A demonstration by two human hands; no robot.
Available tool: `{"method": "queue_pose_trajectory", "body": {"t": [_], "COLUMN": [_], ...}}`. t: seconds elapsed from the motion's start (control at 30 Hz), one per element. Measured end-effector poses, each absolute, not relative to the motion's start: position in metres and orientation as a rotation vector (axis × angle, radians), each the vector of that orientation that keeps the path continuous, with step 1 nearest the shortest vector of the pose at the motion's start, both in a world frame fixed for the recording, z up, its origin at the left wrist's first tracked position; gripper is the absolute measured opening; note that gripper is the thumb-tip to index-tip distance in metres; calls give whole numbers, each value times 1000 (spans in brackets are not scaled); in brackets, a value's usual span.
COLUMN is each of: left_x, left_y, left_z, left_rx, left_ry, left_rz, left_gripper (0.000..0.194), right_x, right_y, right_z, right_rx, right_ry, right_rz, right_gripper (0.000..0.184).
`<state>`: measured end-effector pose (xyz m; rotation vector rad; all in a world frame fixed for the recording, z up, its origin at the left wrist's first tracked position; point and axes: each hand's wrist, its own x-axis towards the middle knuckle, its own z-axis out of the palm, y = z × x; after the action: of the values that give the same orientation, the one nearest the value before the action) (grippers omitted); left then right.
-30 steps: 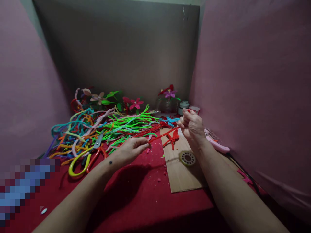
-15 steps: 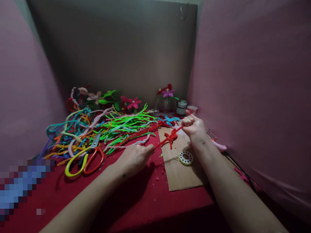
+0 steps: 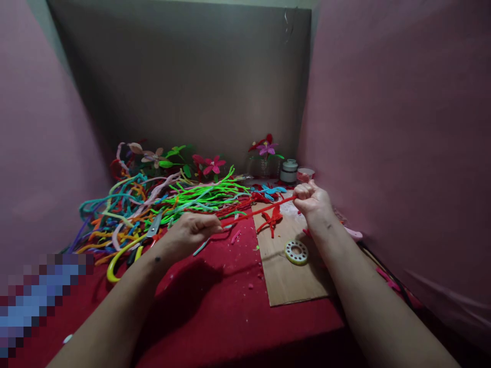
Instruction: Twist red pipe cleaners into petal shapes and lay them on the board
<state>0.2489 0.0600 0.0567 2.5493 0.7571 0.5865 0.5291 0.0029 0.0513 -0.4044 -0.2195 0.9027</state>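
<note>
A red pipe cleaner [image 3: 258, 211] is stretched straight between my two closed hands, above the table. My left hand [image 3: 190, 232] grips its left end, close to the scissors [image 3: 155, 225] with yellow and red handles. My right hand [image 3: 312, 198] is a fist around the other end, over the far right part of a cardboard sheet [image 3: 278, 286]. Beneath the stretched pipe cleaner, a red petalled shape [image 3: 272, 221] lies on the cardboard. Nearer to me on the sheet rests a white and yellow ring-shaped spool [image 3: 296, 252] with holes round it.
A heap of green pipe cleaners [image 3: 203, 194] and other colours fills the left back. Behind stand pipe-cleaner flowers [image 3: 214, 164], a grey-lidded jar [image 3: 288, 171] and a red-and-white cup [image 3: 306, 175]. Pink walls flank the red tablecloth [image 3: 215, 322]; small scraps lie on it.
My left hand has moved left and slightly up, now partly covering the scissors. My right hand has shifted slightly right. A longer stretch of red pipe cleaner shows between them.
</note>
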Motion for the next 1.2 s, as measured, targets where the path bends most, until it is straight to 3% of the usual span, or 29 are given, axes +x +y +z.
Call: {"method": "queue_pose_trajectory", "body": {"t": [0.13,0.3,0.47,0.73,1.0,1.2], "left_x": [245,247,253,260,257,263], "left_y": [56,60,71,71,72,51], "left_z": [61,62,56,56,56,57], "left_rx": [2442,1891,1297,716,936,1208], "left_ry": [711,898,727,524,418,464], "left_rz": [573,938,1277,1359,1274,1085], "left_gripper": [27,20,13,12,5,13], "right_x": [529,526,517,496,469,441], "right_y": [4,6,7,13,8,-3], "right_z": [50,47,44,38,41,39], "right_rx": [-414,-359,-287,-266,-369,-473], "right_ry": [-153,-165,-147,-165,-347,-685], "right_rz": [935,971,1037,1144,1244,1414], "right_gripper": [44,44,43,29,15,9]}}
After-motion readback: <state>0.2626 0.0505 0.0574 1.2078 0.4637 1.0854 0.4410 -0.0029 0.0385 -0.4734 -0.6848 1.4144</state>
